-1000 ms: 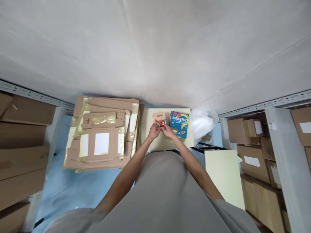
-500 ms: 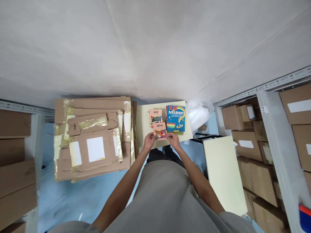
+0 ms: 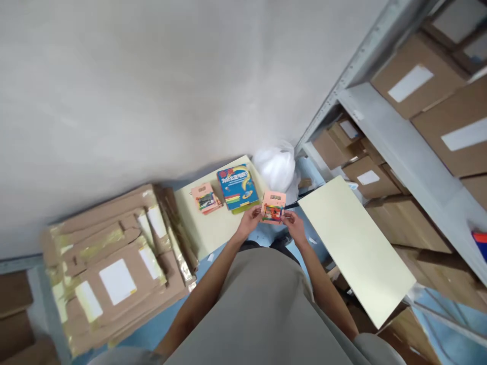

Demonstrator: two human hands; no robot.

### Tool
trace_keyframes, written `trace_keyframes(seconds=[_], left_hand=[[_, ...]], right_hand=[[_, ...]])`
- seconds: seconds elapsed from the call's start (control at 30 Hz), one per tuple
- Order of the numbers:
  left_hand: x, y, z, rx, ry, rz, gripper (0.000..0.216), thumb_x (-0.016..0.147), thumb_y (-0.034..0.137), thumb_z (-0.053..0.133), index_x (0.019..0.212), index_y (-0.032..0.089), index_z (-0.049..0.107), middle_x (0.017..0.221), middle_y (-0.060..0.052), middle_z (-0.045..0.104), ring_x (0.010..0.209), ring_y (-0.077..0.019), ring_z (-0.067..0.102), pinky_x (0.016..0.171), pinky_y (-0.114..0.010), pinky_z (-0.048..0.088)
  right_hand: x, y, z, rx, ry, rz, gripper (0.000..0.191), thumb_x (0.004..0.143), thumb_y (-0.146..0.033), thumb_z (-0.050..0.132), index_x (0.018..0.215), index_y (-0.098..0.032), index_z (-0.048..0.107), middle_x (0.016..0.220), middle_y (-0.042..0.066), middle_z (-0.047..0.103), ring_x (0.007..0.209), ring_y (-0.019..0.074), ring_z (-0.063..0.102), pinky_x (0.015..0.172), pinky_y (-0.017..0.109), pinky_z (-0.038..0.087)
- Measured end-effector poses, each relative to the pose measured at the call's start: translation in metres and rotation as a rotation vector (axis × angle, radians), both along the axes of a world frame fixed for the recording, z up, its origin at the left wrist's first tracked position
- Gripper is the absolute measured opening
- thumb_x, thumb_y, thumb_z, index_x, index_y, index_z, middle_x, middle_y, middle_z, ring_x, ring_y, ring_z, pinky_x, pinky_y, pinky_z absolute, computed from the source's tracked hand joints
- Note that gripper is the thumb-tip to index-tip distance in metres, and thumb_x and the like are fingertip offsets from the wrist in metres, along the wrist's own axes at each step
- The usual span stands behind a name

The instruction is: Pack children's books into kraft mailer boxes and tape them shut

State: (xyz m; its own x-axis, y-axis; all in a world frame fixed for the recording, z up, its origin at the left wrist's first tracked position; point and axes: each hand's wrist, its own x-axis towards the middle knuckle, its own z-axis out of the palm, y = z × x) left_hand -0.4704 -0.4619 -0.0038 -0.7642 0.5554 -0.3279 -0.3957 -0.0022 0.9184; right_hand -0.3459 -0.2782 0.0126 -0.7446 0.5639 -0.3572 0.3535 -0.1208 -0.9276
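Note:
Between my hands is a small pink book (image 3: pixel 273 207) with a colourful picture on its cover. My left hand (image 3: pixel 250 221) grips its left edge, and my right hand (image 3: pixel 294 226) holds its lower right corner. The book is in the air, just off the right front edge of the cream table (image 3: pixel 190 223). On that table lies a stack of similar pink books (image 3: pixel 206 197). Right beside it is a larger blue book (image 3: pixel 238 187) with a yellow banana on the cover, resting on other books.
Flattened cardboard boxes (image 3: pixel 110 274) are piled at the left. A white plastic bag (image 3: pixel 274 167) sits behind the table's right end. To my right stands a second cream tabletop (image 3: pixel 353 248), and beyond it shelves hold cardboard boxes (image 3: pixel 422 81). A wall rises at the back.
My view has turned to the right. Both hands have carried the pink book away from the pink stack, past the blue book, to the table's right edge.

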Motion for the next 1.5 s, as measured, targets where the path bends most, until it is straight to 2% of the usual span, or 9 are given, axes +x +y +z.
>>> trace_keyframes(seconds=[0.23,0.4,0.6,0.7,0.83,1.07,1.2,1.33,1.5], left_hand=[[0.043,0.175,0.05,0.042,0.026,-0.311,0.052,0.079,0.057,0.09,0.114,0.02,0.077,0.113,-0.01,0.083,0.102,-0.0264,0.077,0.088,-0.036,0.06],[0.09,0.294,0.071,0.087,0.075,-0.497,0.054,0.08,0.057,0.09,0.116,0.019,0.077,0.115,-0.01,0.083,0.104,-0.0259,0.078,0.091,-0.036,0.061],[0.134,0.386,0.094,0.106,0.111,-0.597,0.053,0.077,0.052,0.094,0.115,0.017,0.083,0.118,-0.013,0.085,0.107,-0.0288,0.081,0.093,-0.038,0.064],[0.152,0.409,0.104,0.13,0.152,-0.598,0.053,0.079,0.052,0.093,0.118,0.017,0.085,0.12,-0.012,0.085,0.11,-0.0311,0.081,0.099,-0.044,0.065],[0.177,0.422,0.112,0.144,0.261,-0.635,0.05,0.088,0.052,0.087,0.126,0.019,0.085,0.127,-0.01,0.084,0.112,-0.0308,0.081,0.099,-0.048,0.068],[0.208,0.422,0.114,0.155,0.883,-0.624,0.029,0.095,0.029,0.08,0.124,0.029,0.086,0.125,-0.009,0.084,0.118,-0.029,0.077,0.109,-0.053,0.063],[0.197,0.424,0.117,0.146,0.775,-0.662,0.029,0.1,0.038,0.077,0.126,0.027,0.083,0.13,-0.012,0.081,0.12,-0.0274,0.076,0.104,-0.047,0.065],[0.167,0.428,0.128,0.046,0.483,-0.661,0.052,0.092,0.057,0.083,0.129,0.021,0.079,0.124,-0.014,0.08,0.098,-0.0231,0.078,0.084,-0.035,0.066],[0.151,0.426,0.15,0.054,0.3,-0.82,0.051,0.089,0.067,0.083,0.095,0.017,0.083,0.093,-0.008,0.08,0.086,-0.0226,0.074,0.081,-0.032,0.06]], right_hand=[[0.094,0.12,0.036,0.092,0.153,-0.344,0.049,0.083,-0.064,0.081,0.109,-0.023,0.074,0.098,0.006,0.079,0.079,0.0227,0.074,0.077,0.038,0.061],[0.16,0.195,0.052,0.181,0.218,-0.561,0.043,0.09,-0.059,0.078,0.111,-0.022,0.072,0.092,0.004,0.077,0.075,0.0206,0.074,0.077,0.036,0.06],[0.214,0.259,0.07,0.389,0.141,-0.754,0.039,0.092,-0.056,0.076,0.112,-0.022,0.076,0.106,0.01,0.081,0.092,0.0253,0.077,0.082,0.041,0.065],[0.219,0.272,0.083,0.541,0.099,-0.802,0.036,0.096,-0.054,0.074,0.115,-0.024,0.081,0.127,0.014,0.081,0.118,0.031,0.075,0.094,0.046,0.066],[0.203,0.274,0.098,0.345,0.199,-0.764,0.045,0.097,-0.058,0.075,0.128,-0.025,0.08,0.135,0.013,0.081,0.119,0.0317,0.078,0.099,0.047,0.067],[0.195,0.276,0.102,0.216,0.286,-0.928,0.051,0.097,-0.07,0.07,0.097,-0.019,0.077,0.09,0.008,0.082,0.083,0.0245,0.075,0.072,0.032,0.061],[0.212,0.286,0.103,0.201,0.308,-0.887,0.057,0.095,-0.075,0.07,0.091,-0.019,0.075,0.081,0.004,0.077,0.072,0.021,0.067,0.064,0.03,0.055],[0.225,0.292,0.113,0.13,0.405,-0.764,0.058,0.093,-0.076,0.072,0.1,-0.019,0.08,0.088,0.005,0.079,0.078,0.024,0.072,0.068,0.032,0.058],[0.235,0.294,0.134,0.042,0.455,-0.657,0.059,0.089,-0.077,0.077,0.106,-0.021,0.084,0.095,0.007,0.083,0.084,0.0292,0.078,0.075,0.039,0.064]])
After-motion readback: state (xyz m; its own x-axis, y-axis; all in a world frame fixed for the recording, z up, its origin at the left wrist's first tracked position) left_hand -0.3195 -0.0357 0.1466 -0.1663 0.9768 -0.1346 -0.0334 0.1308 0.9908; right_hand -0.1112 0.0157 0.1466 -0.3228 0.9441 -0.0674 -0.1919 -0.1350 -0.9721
